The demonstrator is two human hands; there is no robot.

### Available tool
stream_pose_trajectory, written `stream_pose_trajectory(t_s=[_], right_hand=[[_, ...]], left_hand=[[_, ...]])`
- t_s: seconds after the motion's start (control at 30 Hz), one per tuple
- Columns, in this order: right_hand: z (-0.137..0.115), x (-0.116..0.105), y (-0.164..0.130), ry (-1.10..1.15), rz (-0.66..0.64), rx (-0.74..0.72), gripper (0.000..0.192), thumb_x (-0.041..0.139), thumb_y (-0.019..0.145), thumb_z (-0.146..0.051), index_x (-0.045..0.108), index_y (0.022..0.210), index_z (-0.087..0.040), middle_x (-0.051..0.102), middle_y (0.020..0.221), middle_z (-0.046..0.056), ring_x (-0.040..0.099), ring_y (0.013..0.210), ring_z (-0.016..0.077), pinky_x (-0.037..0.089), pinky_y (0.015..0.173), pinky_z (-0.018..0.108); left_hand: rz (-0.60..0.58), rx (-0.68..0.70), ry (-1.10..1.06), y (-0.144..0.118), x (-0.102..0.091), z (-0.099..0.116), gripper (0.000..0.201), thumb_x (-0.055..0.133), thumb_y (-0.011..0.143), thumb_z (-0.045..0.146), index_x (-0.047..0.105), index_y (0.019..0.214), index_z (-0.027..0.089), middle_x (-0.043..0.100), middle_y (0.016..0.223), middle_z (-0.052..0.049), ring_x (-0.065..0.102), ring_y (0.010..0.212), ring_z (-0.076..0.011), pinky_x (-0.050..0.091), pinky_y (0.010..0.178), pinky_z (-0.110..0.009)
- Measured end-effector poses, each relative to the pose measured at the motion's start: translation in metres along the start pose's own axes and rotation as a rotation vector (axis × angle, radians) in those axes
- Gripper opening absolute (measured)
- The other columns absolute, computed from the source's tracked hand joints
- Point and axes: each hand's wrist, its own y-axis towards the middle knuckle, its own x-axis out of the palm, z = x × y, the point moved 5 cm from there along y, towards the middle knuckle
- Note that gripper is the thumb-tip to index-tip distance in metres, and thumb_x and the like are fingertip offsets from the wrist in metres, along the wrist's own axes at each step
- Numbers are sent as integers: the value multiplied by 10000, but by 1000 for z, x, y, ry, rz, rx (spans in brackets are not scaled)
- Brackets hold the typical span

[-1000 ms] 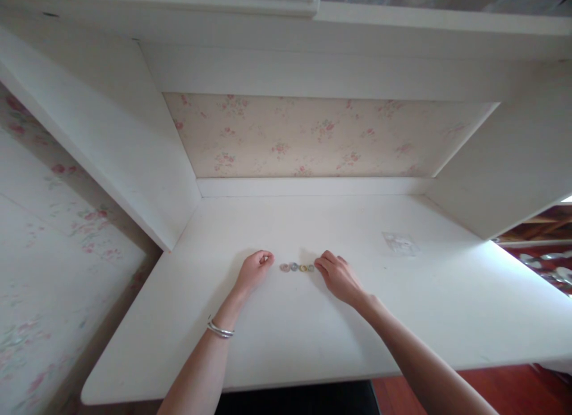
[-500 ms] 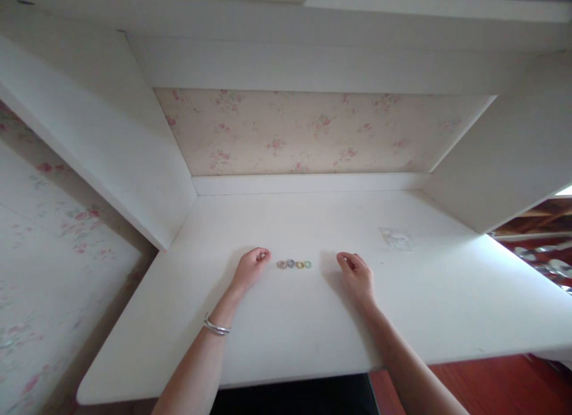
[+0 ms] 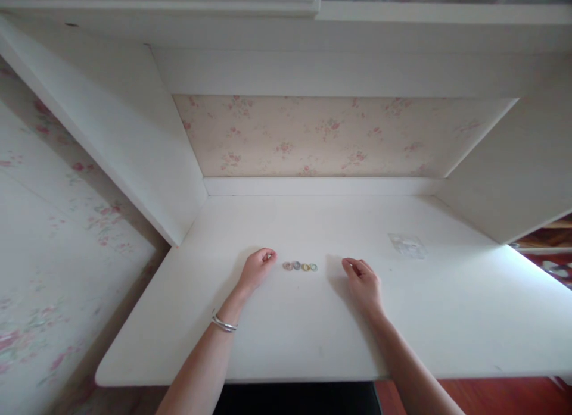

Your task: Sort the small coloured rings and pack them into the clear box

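Note:
Several small coloured rings (image 3: 300, 266) lie in a short row on the white desk top (image 3: 286, 337), touching one another. My left hand (image 3: 258, 268) rests on the desk just left of the row, fingers curled into a loose fist, with a silver bracelet (image 3: 223, 324) on that wrist. My right hand (image 3: 363, 279) rests on the desk a little to the right of the row, fingers loosely curled and apart, holding nothing. Neither hand touches the rings.
A small clear plastic bag (image 3: 407, 246) lies on the desk at the right. White side panels and a shelf overhead enclose the desk, with floral wallpaper (image 3: 322, 135) at the back. The desk's front edge is near my forearms.
My right hand has drawn back to the right, away from the end of the ring row it was touching. My left hand stays in place. The view has shifted slightly.

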Motion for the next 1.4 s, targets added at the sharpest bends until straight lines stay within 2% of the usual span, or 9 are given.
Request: stream_pose_trajectory(t_s=[0.23,0.33,0.43,0.53,0.7,0.83,1.03,1.2,1.4], right_hand=[[10,2,-1,50,-19,96,399,475,810,-534,675,890,-198,665,820,38,584,725,181,422,681,285],[22,-7,10,8,-28,150,434,465,794,-555,667,941,-200,674,825,41,588,694,185,433,661,295],[37,-33,37,-158,-4,134,442,435,797,-535,651,986,-199,665,821,51,576,675,184,437,683,315],[50,-69,71,-381,62,84,444,443,783,-479,611,1080,-195,638,976,84,569,736,202,433,743,352],[77,-109,109,-759,28,126,586,434,776,-552,514,1242,-207,484,1251,167,470,1089,358,385,846,489],[105,-116,122,-855,-55,223,757,454,723,-660,433,1320,-195,399,1330,220,417,1147,429,369,838,557],[132,-114,131,-820,-129,271,765,449,739,-641,419,1327,-151,554,1164,212,550,1012,361,435,798,459],[104,-106,125,-757,-70,252,719,483,741,-612,479,1279,-134,619,1071,198,585,972,337,457,753,419],[9,-44,80,-458,-155,17,634,511,734,-639,547,1215,-229,674,986,109,631,898,274,474,764,385]], left_hand=[[-7,19,-12,-1,0,0,341,476,804,441,660,885,165,605,678,-8,530,621,-139,374,564,-228],[-14,15,-9,-1,-1,-2,345,475,808,444,659,899,167,627,717,-16,542,645,-144,383,583,-232],[-13,22,-8,-1,-2,-2,360,470,810,457,660,899,165,620,697,-13,534,630,-144,377,573,-234],[-20,23,-19,0,-2,-1,362,473,807,460,662,891,163,612,679,-9,528,612,-143,371,560,-234],[-15,20,-37,0,-1,-2,350,475,805,454,661,879,166,609,675,-7,526,607,-143,369,559,-234],[-5,27,-44,-1,-1,-3,350,471,810,459,658,884,172,600,665,2,512,589,-136,356,545,-231],[35,9,-56,-1,-2,-4,344,479,805,456,655,865,167,570,631,11,495,564,-125,347,534,-229],[73,11,-63,-1,-2,-2,320,470,822,427,641,875,163,566,645,4,496,589,-128,366,553,-234],[93,175,-62,-12,2,22,327,546,801,353,593,1083,195,533,901,-34,483,657,-112,441,646,-251]])
